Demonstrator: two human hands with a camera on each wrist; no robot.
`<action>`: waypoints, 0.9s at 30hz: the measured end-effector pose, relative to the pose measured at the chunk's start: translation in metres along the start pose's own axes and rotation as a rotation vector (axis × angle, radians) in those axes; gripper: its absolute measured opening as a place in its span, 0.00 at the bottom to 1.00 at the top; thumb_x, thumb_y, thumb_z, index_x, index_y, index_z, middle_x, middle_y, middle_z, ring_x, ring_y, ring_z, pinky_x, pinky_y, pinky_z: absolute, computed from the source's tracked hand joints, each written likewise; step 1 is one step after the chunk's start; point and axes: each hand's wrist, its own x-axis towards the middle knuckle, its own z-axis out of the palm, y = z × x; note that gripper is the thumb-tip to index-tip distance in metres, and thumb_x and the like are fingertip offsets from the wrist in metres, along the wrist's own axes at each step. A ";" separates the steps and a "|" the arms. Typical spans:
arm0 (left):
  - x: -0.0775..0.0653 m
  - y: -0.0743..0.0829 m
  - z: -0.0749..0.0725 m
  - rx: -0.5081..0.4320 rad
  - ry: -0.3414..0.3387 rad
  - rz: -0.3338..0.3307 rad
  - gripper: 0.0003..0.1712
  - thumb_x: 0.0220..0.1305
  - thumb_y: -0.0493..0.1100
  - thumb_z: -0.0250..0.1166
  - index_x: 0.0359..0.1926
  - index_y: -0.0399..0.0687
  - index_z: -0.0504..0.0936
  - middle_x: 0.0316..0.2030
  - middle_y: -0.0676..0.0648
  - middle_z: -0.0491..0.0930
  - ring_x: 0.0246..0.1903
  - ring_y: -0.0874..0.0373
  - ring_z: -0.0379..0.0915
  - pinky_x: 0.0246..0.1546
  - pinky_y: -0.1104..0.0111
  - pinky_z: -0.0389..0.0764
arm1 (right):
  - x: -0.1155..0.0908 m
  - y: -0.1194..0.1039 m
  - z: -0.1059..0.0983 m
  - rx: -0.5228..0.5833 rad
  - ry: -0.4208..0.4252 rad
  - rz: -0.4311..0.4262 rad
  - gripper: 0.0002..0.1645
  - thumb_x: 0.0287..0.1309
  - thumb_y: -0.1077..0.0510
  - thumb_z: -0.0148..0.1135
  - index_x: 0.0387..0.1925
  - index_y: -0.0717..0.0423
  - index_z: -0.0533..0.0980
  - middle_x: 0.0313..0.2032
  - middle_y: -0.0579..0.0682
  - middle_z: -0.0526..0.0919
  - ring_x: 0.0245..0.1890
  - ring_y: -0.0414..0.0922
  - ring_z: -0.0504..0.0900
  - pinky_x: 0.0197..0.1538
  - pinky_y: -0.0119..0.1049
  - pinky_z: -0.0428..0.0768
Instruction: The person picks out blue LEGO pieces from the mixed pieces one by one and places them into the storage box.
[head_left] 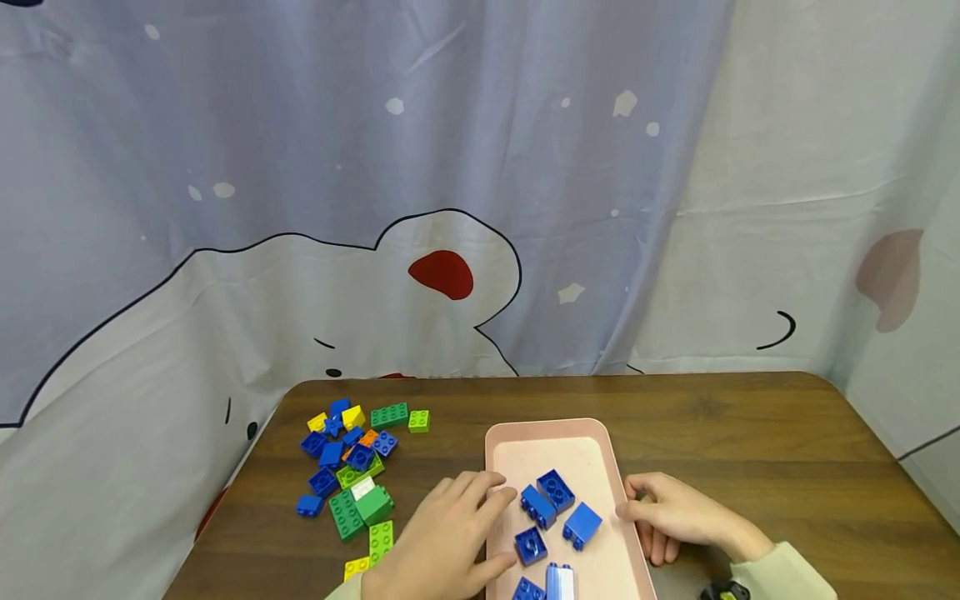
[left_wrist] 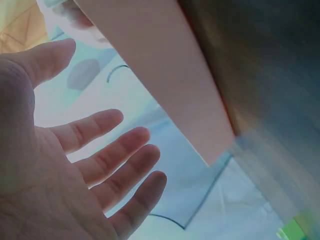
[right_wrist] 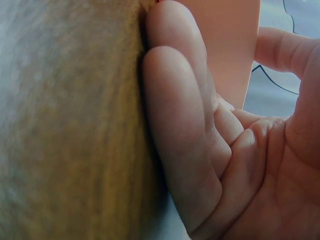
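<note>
- Left hand (head_left: pixel 450 537) held near the pink tray (head_left: pixel 551 446) — fingers spread, nothing gripped.
- Tray's right rim pinched by the right hand (head_left: pixel 678 517).
- Blue bricks (head_left: pixel 582 526) contained inside.

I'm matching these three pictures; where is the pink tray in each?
Head: pink tray, bottom, right of centre, with blue blocks in it.
Left wrist: tray wall slants from the top edge to right of centre.
Right wrist: tray wall at the top, right of centre.
Shared landmark: wooden table, blurred in both wrist views.
</note>
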 end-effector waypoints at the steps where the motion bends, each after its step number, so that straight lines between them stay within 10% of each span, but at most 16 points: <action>1: -0.001 -0.003 0.000 0.006 0.006 -0.013 0.39 0.63 0.73 0.52 0.65 0.56 0.75 0.61 0.52 0.72 0.58 0.58 0.69 0.55 0.57 0.75 | 0.000 0.000 0.000 0.002 0.000 -0.002 0.18 0.67 0.48 0.55 0.30 0.59 0.71 0.16 0.56 0.80 0.12 0.52 0.79 0.16 0.51 0.76; 27: -0.028 -0.123 0.008 0.127 0.147 -0.401 0.33 0.59 0.62 0.66 0.57 0.45 0.80 0.54 0.44 0.76 0.50 0.47 0.75 0.44 0.52 0.78 | 0.001 0.001 -0.001 0.017 -0.002 -0.005 0.17 0.67 0.49 0.55 0.31 0.58 0.71 0.16 0.56 0.80 0.12 0.50 0.80 0.15 0.48 0.76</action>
